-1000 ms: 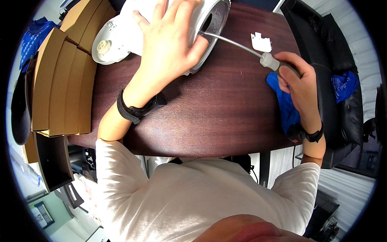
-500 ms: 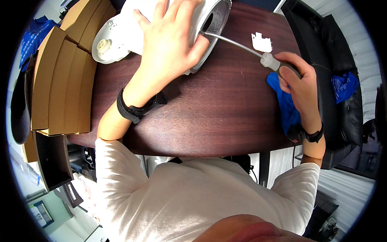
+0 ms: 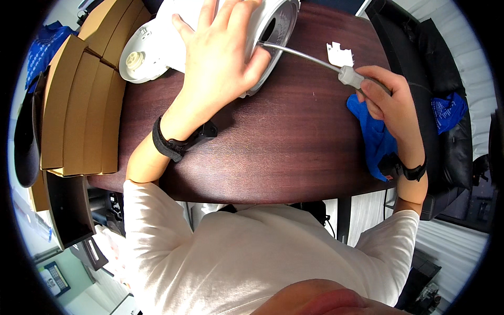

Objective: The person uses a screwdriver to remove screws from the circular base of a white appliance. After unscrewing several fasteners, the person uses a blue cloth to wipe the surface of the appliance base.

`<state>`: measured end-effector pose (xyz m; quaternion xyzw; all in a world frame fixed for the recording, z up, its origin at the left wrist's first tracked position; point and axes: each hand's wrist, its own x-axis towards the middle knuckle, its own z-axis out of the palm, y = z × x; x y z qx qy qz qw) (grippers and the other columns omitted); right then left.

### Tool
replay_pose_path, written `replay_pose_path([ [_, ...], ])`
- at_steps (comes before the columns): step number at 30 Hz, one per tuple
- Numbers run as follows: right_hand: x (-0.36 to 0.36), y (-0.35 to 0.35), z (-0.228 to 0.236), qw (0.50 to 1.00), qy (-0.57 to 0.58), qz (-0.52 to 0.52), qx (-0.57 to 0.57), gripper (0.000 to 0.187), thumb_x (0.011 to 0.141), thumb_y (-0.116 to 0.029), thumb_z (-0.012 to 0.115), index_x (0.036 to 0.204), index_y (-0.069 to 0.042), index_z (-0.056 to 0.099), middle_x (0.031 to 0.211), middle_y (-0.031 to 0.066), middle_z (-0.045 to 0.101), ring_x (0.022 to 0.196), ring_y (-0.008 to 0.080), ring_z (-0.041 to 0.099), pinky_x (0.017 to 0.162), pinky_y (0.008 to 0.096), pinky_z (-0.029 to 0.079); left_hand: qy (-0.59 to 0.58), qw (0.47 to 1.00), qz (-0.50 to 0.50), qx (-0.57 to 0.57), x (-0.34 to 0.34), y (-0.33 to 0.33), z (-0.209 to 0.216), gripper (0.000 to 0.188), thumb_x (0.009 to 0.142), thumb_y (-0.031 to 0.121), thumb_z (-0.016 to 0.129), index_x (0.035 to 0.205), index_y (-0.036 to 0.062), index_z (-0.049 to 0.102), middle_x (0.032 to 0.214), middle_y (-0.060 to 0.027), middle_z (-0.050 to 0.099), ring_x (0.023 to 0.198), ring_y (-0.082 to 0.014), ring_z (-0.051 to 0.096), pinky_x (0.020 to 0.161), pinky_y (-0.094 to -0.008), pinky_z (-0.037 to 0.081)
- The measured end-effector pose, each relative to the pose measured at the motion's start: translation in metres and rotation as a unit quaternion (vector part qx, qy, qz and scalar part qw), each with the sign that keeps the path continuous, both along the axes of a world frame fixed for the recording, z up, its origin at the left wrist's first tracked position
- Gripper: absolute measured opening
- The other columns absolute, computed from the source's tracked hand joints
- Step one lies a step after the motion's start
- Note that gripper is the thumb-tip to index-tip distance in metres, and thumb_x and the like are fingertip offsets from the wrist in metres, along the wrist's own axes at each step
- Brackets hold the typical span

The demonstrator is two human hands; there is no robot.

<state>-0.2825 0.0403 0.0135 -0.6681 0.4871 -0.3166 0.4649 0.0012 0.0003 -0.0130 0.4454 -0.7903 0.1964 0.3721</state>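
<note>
At the far middle of the table a white round appliance housing (image 3: 189, 39) lies on its side, its ring-shaped open end with a grey inner wall facing right. My left hand (image 3: 220, 55) lies over it with fingers spread, the thumb at the rim. My right hand (image 3: 386, 94) is closed round the grey handle of a screwdriver (image 3: 349, 76). The screwdriver's long metal shaft runs left into the rim beside my left thumb, where its tip is hidden. Just beyond the handle is a small white plastic piece (image 3: 340, 54) with notched edges.
A white round cover (image 3: 149, 58) with a cream knob-like part lies left of the housing. Cardboard boxes (image 3: 79, 110) line the table's left side. Under my right forearm lies a blue cloth-like item (image 3: 371, 139). A black sofa (image 3: 420, 68) stands beyond the right edge.
My right hand has turned a little on the screwdriver handle, and its wrist has shifted slightly right. The housing has moved very slightly left. My left hand stays on it.
</note>
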Motion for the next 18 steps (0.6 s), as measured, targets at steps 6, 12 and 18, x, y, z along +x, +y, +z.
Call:
replay_pose_path([
  [6, -0.001, -0.005, 0.003, 0.976, 0.124, -0.007, -0.178, 0.022, 0.087, -0.015, 0.063, 0.104, -0.002, 0.064, 0.081, 0.0044, 0.065, 0.057, 0.0072, 0.054, 0.050, 0.0205, 0.041, 0.001, 1.000, 0.001, 0.004, 0.000, 0.001, 0.000, 0.061, 0.068, 0.020, 0.061, 0.127, 0.0130, 0.047, 0.139, -0.0060, 0.044, 0.135, -0.0333, 0.031, 0.094, -0.0753, 0.019],
  [12, 0.005, -0.002, 0.009, 0.875, 0.221, 0.025, -0.430, 0.024, 0.078, -0.013, 0.072, 0.099, -0.003, 0.065, 0.083, 0.0071, 0.066, 0.065, 0.0146, 0.062, 0.059, 0.0239, 0.048, 0.001, 1.000, 0.006, 0.002, -0.001, 0.003, -0.001, 0.062, 0.068, 0.020, 0.061, 0.128, 0.0130, 0.046, 0.140, -0.0062, 0.042, 0.136, -0.0336, 0.030, 0.095, -0.0752, 0.019],
  [18, 0.009, 0.008, 0.018, 0.786, 0.307, 0.055, -0.534, 0.031, 0.074, -0.010, 0.074, 0.102, -0.004, 0.063, 0.081, 0.0083, 0.062, 0.066, 0.0166, 0.062, 0.058, 0.0265, 0.047, 0.001, 1.000, 0.004, 0.008, 0.000, 0.002, -0.001, 0.061, 0.068, 0.021, 0.062, 0.127, 0.0133, 0.047, 0.140, -0.0062, 0.043, 0.136, -0.0333, 0.030, 0.095, -0.0750, 0.019],
])
